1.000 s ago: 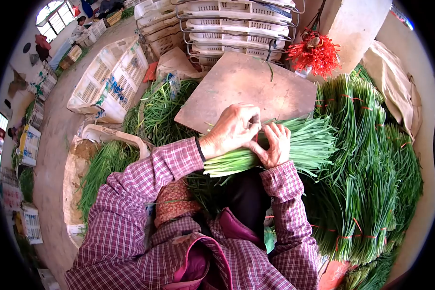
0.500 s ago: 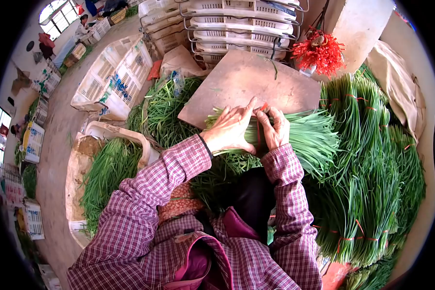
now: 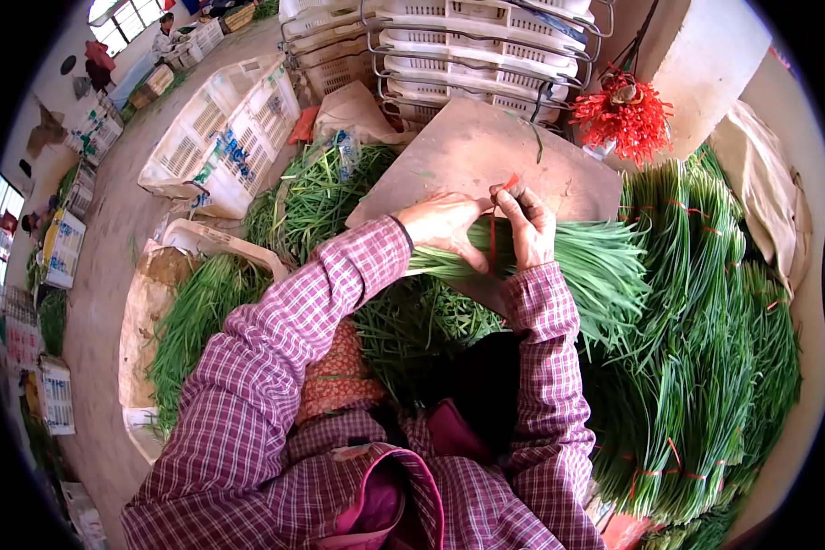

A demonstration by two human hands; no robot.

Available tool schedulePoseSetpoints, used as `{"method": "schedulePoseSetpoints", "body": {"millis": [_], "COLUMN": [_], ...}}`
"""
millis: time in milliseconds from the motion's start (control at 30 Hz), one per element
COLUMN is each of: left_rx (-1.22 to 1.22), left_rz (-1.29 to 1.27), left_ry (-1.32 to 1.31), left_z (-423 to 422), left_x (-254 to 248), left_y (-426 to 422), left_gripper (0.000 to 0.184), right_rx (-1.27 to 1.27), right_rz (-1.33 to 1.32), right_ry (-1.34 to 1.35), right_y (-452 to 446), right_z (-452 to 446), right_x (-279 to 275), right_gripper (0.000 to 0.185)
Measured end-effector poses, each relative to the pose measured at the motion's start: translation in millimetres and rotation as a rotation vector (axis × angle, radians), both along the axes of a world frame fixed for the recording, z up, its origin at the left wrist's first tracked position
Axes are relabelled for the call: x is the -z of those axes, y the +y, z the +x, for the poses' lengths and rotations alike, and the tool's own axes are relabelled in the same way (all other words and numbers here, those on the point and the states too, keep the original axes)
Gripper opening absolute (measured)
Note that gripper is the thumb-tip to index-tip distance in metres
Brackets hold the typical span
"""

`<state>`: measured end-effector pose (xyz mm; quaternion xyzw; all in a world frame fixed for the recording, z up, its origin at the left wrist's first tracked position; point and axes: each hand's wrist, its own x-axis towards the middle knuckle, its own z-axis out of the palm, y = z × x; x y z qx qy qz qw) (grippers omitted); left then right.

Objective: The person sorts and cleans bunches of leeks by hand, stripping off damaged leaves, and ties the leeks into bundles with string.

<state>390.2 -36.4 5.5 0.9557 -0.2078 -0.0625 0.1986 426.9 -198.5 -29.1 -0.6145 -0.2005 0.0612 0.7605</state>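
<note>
A bunch of long green garlic chives (image 3: 605, 266) lies across the front of a flat board (image 3: 486, 151), its leaf ends fanning out to the right. My left hand (image 3: 446, 226) is closed over the top of the bunch, thumb on the near side. A red tie (image 3: 493, 240) runs round the chives between my two hands. My right hand (image 3: 529, 229) pinches the end of that tie above the bunch, with a red tip sticking out past the fingers. The root side is mostly hidden under my left hand.
Tied chive bunches (image 3: 678, 367) are piled on the right. Loose chives (image 3: 312, 202) lie left of the board, and more fill a white crate (image 3: 130, 357). Stacked crates (image 3: 472, 46) stand behind. Red ties (image 3: 625, 119) hang by the pillar (image 3: 706, 55).
My right hand has drawn the red tie slightly up, and more of it shows. My left fingers have folded in from a spread pose. The whole view has shifted a little.
</note>
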Motion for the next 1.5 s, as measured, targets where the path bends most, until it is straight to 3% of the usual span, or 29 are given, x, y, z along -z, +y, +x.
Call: {"method": "schedulePoseSetpoints", "body": {"millis": [67,100,167,267,400,600,700,733,800,833,967,1033,1200,1233,1267,1333,1400,1433,1467,1500], "left_rx": [0.003,-0.048,-0.181,-0.472,-0.567,-0.496,-0.446,-0.445,-0.465,-0.465,-0.472,-0.52,-0.52,-0.527,-0.531,-0.567,-0.637,-0.694,-0.764,-0.861], "left_rz": [-0.024,-0.084,-0.43,-0.444,-0.28,-0.184,-0.266,-0.267,-0.31,-0.314,-0.319,-0.287,-0.192,-0.142,-0.199,-0.326,-0.472,-0.651,-0.768,-1.045], "left_ry": [-0.39,-0.305,-0.149,-0.431,-0.494,-0.653,-0.643,-0.651,-0.682,-0.689,-0.719,-0.641,-0.621,-0.627,-0.675,-0.76,-0.787,-0.675,-0.743,-0.565], "left_z": [-15.6,-17.3,-19.4,-14.8,-20.6,-40.8,-37.8,-36.9,-35.8,-35.4,-32.3,-29.3,-38.2,-42.5,-54.4,-89.0,-128.4,-158.4,-172.7,-188.1], "left_x": [6.4,3.5,7.5,28.6,30.6,57.2,59.2,60.2,62.1,62.5,67.1,66.2,59.0,54.9,51.4,39.1,34.3,27.0,46.5,63.9], "left_y": [-3.4,-9.9,-19.7,-36.4,-49.0,-52.1,-46.5,-45.6,-47.4,-47.5,-48.0,-49.5,-50.7,-49.7,-45.6,-29.8,-3.7,9.2,24.3,36.9], "left_gripper": [0.065,0.048,0.034,0.017,0.02,0.016,0.015,0.015,0.014,0.011,0.011,0.012,0.015,0.018,0.031,0.041,0.035,0.03,0.024,0.022], "right_rx": [-0.015,0.006,0.04,0.091,0.166,0.188,0.315,0.316,0.43,0.369,0.362,0.319,0.381,0.301,0.22,0.197,0.127,0.017,0.024,0.103], "right_rz": [0.036,0.009,-0.045,-0.062,0.023,0.121,-0.42,-0.418,-0.855,-0.88,-0.793,-0.467,-0.424,-0.283,-0.143,-0.114,0.13,0.214,0.214,0.19], "right_ry": [-0.026,0.019,0.026,-0.019,0.068,0.128,-0.303,-0.31,-0.424,-0.449,-0.503,-0.318,-0.286,-0.225,-0.161,0.001,0.149,0.137,0.141,0.176], "right_y": [-1.3,-2.0,0.1,2.8,4.0,3.1,-0.2,-2.3,-5.7,-9.8,-8.0,-8.7,-6.4,-7.7,-8.8,-9.3,-8.1,-10.1,-8.5,-0.8], "right_z": [2.6,0.5,-2.1,5.3,14.8,24.0,12.3,3.7,-17.0,-13.4,-23.8,-24.3,-27.3,-27.3,-27.2,-29.5,-31.3,-32.9,-42.7,-60.2], "right_x": [3.0,-0.1,-5.5,4.4,16.9,25.3,6.5,-2.0,-19.0,-11.0,-1.9,6.8,21.8,23.6,26.6,34.4,38.7,40.5,34.8,16.8], "right_gripper": [0.015,0.015,0.015,0.016,0.017,0.02,0.024,0.024,0.03,0.033,0.022,0.019,0.02,0.02,0.021,0.02,0.019,0.018,0.018,0.017]}}
